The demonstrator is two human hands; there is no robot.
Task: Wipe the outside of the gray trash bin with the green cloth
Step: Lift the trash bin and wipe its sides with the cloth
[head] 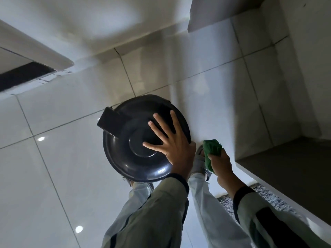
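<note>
Seen from straight above, the gray trash bin stands on the tiled floor, its round dark lid and black pedal block facing up. My left hand lies flat on the lid's right half, fingers spread, holding nothing. To the right of the bin, my right hand is closed around the bunched green cloth, which sits just beside the bin's right edge. The bin's side walls are hidden under the lid.
Glossy white floor tiles surround the bin. A white wall corner and a dark recessed ledge stand at the right. A gray shaggy mat lies near my feet. A white fixture juts in at the upper left.
</note>
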